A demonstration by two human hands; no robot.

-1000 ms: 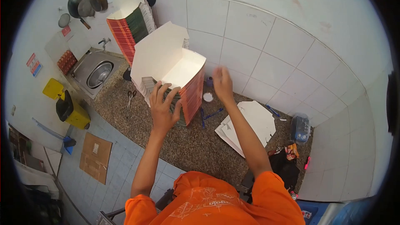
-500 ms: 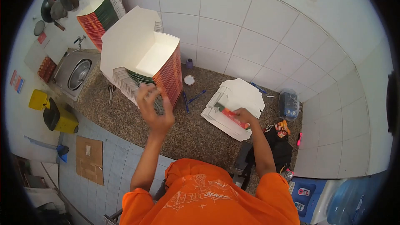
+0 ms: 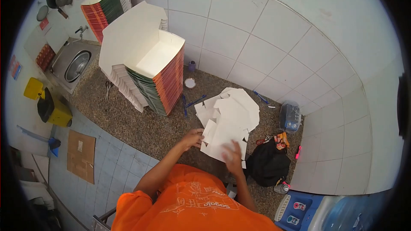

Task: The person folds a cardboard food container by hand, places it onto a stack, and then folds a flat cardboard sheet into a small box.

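Flat white cardboard blanks (image 3: 233,113) lie on the speckled counter, the top one reaching toward my body. My left hand (image 3: 192,140) is at the left edge of that top blank, its fingers bent around the edge. Over the near right part of the blank is my right hand (image 3: 232,158), fingers spread and slightly blurred, holding nothing that shows. A tall stack of nested folded boxes (image 3: 165,77), white inside with red and green sides, rises to the left.
Blue pens (image 3: 195,101) and a small round container (image 3: 190,83) lie between stack and blanks. Scissors (image 3: 108,90) are left of the stack. A black bag (image 3: 269,164) and a plastic-wrapped blue item (image 3: 291,116) stand right. Behind is a tiled wall (image 3: 261,38).
My left hand has moved from the box stack to the blanks' left edge. A blank now lies white side up nearer my body, its red and green print hidden. My right hand has moved nearer and opened.
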